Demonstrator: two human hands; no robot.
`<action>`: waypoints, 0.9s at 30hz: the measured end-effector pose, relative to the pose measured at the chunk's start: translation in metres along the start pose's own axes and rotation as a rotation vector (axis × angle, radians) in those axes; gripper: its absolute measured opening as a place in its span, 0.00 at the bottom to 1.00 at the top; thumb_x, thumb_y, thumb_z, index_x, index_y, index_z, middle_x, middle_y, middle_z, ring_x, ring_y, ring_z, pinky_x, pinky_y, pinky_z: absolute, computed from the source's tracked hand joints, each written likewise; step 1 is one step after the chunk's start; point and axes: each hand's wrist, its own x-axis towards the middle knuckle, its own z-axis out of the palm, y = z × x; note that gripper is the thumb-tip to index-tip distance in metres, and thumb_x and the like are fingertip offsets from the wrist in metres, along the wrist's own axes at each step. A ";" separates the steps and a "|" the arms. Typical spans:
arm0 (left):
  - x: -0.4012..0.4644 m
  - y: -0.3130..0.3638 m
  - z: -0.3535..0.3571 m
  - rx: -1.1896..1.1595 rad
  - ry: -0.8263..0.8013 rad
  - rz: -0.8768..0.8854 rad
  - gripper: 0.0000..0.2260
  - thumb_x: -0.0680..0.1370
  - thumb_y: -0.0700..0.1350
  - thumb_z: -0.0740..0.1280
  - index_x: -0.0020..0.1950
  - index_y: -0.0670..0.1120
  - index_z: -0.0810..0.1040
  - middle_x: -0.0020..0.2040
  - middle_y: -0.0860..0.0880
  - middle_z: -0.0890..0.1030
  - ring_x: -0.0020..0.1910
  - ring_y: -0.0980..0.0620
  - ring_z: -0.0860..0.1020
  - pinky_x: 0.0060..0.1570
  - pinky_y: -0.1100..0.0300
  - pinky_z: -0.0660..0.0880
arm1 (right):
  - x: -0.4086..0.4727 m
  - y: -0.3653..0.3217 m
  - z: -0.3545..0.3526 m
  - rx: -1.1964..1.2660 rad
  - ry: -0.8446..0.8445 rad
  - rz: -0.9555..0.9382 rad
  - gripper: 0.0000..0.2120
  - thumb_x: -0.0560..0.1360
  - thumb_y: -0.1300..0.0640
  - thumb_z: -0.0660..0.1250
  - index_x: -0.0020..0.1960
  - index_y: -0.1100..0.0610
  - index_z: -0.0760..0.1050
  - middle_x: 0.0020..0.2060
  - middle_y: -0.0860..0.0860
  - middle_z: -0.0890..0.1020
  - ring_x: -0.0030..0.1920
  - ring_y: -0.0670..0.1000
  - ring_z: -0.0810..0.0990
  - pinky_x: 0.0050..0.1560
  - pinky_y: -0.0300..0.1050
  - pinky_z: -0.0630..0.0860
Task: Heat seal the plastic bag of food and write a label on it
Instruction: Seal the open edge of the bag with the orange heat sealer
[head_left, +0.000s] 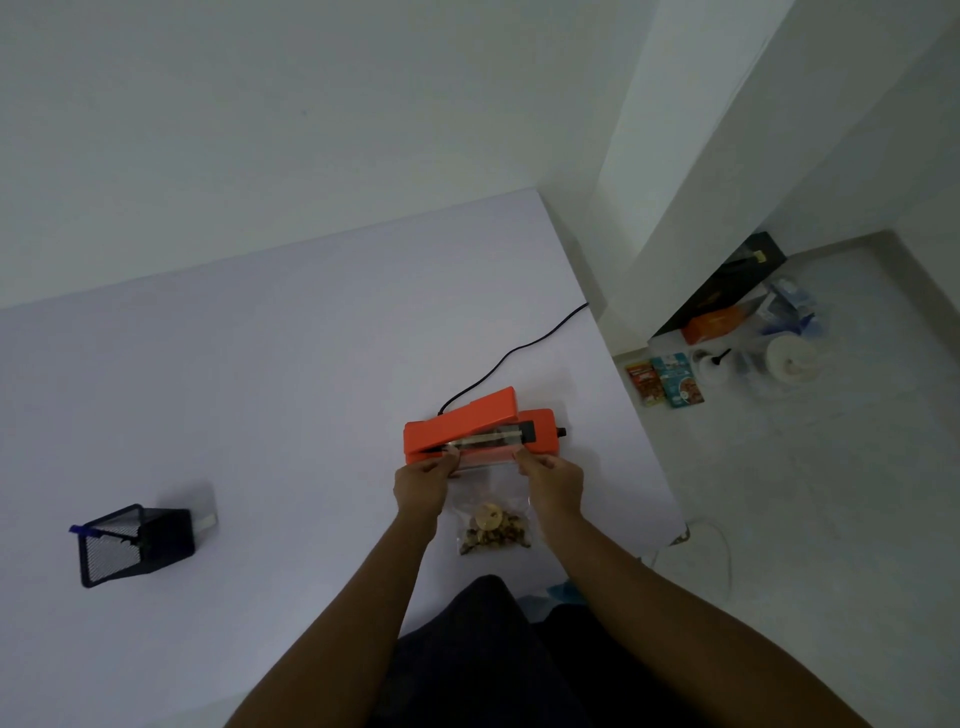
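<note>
An orange heat sealer (480, 428), a boxy hard-plastic unit with its wedge-shaped lid raised at an angle, sits on the smooth, matte pale table (260, 389) and serves as the anchor here. A thin black cord (514, 349) curves away from its far side toward the table's back corner, and a small black knob sticks out of its right end. Just in front of the sealer lies the clear, glossy plastic bag (491, 506), its open top laid across the sealer's dark sealing strip under the lifted lid, its bottom bulging with lumpy brown and tan food (493, 527) nearer the person. The left hand (423, 480) pinches the bag's top left edge between thumb and curled fingers, right at the sealer's front lip; the right hand (553, 478) pinches the top right edge the same way, so the film is stretched flat between them. Well to the left of the sealer stands a black wire-mesh pen holder (135, 543), square-sided, with a blue pen (91, 531) leaning out of it. Off the table, right of the sealer, assorted boxes and packets (727, 338) lie on the light floor.
</note>
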 end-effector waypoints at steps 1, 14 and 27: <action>0.000 0.000 0.001 -0.002 0.000 -0.002 0.10 0.73 0.50 0.75 0.39 0.45 0.80 0.33 0.48 0.77 0.31 0.51 0.72 0.30 0.61 0.68 | 0.000 0.000 0.000 -0.003 -0.001 -0.002 0.12 0.72 0.53 0.76 0.37 0.61 0.82 0.36 0.57 0.84 0.35 0.51 0.79 0.36 0.40 0.76; 0.000 0.000 0.007 0.009 0.038 0.000 0.12 0.73 0.50 0.75 0.47 0.41 0.83 0.47 0.37 0.83 0.32 0.50 0.74 0.52 0.42 0.79 | 0.004 0.000 -0.001 -0.036 0.011 -0.011 0.15 0.72 0.53 0.76 0.39 0.66 0.82 0.34 0.57 0.83 0.33 0.51 0.78 0.34 0.42 0.74; 0.000 -0.001 0.011 0.033 0.071 -0.007 0.10 0.74 0.49 0.74 0.36 0.46 0.80 0.32 0.48 0.78 0.31 0.50 0.74 0.35 0.59 0.73 | -0.001 -0.025 -0.028 -0.119 0.054 -0.269 0.19 0.79 0.46 0.66 0.36 0.58 0.74 0.31 0.52 0.77 0.32 0.48 0.74 0.35 0.44 0.73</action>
